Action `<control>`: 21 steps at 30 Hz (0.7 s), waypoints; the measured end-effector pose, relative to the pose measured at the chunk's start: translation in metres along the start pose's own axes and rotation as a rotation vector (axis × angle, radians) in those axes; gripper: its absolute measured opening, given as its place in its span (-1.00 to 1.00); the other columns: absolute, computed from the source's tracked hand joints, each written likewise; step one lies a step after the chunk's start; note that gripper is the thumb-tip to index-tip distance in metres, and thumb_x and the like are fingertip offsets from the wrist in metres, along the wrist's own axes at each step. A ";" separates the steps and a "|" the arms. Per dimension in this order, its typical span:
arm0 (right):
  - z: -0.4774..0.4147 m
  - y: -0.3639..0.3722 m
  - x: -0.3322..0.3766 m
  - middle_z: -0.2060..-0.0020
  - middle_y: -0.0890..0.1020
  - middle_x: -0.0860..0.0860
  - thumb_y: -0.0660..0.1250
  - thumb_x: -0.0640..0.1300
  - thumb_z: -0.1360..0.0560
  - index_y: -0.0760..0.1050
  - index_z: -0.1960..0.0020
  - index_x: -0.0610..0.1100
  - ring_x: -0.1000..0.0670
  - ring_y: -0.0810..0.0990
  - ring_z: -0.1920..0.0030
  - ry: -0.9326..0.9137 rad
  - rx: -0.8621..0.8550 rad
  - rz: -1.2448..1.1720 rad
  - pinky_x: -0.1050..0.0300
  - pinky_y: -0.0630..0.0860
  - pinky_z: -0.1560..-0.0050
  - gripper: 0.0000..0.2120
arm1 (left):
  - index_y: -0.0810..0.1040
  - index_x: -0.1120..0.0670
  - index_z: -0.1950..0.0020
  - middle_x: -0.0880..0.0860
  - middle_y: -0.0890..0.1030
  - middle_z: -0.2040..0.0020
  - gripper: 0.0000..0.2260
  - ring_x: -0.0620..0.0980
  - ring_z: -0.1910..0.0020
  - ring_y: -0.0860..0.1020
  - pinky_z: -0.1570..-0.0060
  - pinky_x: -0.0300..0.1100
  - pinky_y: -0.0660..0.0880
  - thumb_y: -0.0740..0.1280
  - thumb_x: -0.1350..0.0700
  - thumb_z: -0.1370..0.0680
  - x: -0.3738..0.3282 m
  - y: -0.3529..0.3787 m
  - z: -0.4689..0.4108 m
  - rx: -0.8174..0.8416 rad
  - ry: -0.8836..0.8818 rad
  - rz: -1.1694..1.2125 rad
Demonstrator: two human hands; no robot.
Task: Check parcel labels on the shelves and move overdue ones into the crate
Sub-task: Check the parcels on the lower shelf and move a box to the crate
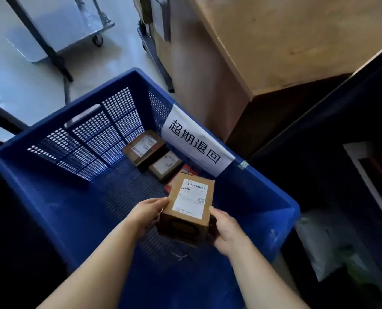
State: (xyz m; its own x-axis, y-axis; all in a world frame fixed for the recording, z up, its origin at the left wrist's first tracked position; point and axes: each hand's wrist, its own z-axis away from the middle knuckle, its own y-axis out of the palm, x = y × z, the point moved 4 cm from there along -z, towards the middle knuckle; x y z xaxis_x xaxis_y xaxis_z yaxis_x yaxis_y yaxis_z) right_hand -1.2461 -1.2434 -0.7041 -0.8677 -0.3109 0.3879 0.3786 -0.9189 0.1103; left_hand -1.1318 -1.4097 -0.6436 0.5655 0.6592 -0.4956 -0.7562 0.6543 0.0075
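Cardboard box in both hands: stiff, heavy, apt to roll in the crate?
Probably stiff: the cardboard box shows crisp edges between left hand and right hand. Likely light; the grip looks loose. Flat faces, so unlikely to roll in the crate.

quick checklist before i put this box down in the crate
1. Grip: left hand and right hand both hold the box: ok.
2. Box is over the crate: ok.
3. Label faces up: ok.
4. Label date is overdue: cannot tell, print too small.
5. Bare floor left in the crate: ok, the near side is free; parcels lie farther off, by the sign.
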 end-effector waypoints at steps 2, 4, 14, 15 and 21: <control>-0.038 -0.002 -0.005 -0.13 0.66 -0.14 0.38 -0.03 -0.52 0.44 -0.34 -0.08 -0.18 0.63 -0.14 0.015 -0.018 -0.049 -0.21 0.52 -0.21 -0.58 | 0.60 0.08 -0.02 0.09 0.66 0.04 -0.90 0.03 0.01 0.59 -0.10 -0.11 0.51 0.31 0.11 -0.57 0.005 0.003 -0.047 0.009 -0.005 -0.012; -0.072 -0.002 -0.011 -0.21 0.62 -0.12 0.36 -0.05 -0.54 0.42 -0.35 -0.01 -0.16 0.59 -0.20 0.023 -0.033 -0.096 -0.17 0.50 -0.24 -0.61 | 0.62 0.11 -0.07 0.11 0.67 0.00 -0.85 0.05 -0.02 0.60 -0.08 -0.11 0.52 0.33 0.11 -0.56 0.012 0.006 -0.093 0.021 -0.009 -0.039; -0.230 -0.018 -0.055 -0.13 0.68 -0.08 0.34 -0.02 -0.55 0.44 -0.38 0.05 -0.13 0.62 -0.17 -0.003 -0.100 -0.208 -0.19 0.48 -0.27 -0.60 | 0.58 0.16 -0.17 0.16 0.61 -0.12 -0.80 0.07 -0.06 0.56 0.10 -0.16 0.47 0.31 0.19 -0.57 0.063 0.033 -0.279 0.096 -0.035 -0.288; -0.242 -0.021 -0.058 -0.13 0.67 -0.07 0.32 -0.03 -0.56 0.46 -0.36 0.05 -0.12 0.61 -0.18 -0.009 -0.115 -0.209 -0.17 0.46 -0.30 -0.64 | 0.58 0.18 -0.18 0.17 0.61 -0.13 -0.80 0.08 -0.06 0.56 0.09 -0.15 0.48 0.30 0.20 -0.57 0.070 0.036 -0.294 0.105 -0.036 -0.302; -0.304 -0.028 -0.076 -0.14 0.66 -0.07 0.25 -0.12 -0.61 0.45 -0.36 0.00 -0.11 0.61 -0.15 -0.010 -0.178 -0.230 -0.14 0.45 -0.31 -0.68 | 0.53 0.17 -0.28 0.16 0.59 -0.08 -0.72 0.07 0.01 0.53 0.13 -0.18 0.47 0.24 0.27 -0.58 0.099 0.049 -0.362 0.125 0.009 -0.412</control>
State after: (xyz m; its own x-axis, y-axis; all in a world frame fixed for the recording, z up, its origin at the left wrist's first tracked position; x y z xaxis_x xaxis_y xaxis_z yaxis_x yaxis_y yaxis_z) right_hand -1.2889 -1.2682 -1.0146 -0.9205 -0.0879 0.3808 0.1090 -0.9935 0.0342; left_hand -1.2318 -1.4464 -1.0071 0.8085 0.3310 -0.4865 -0.4222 0.9022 -0.0877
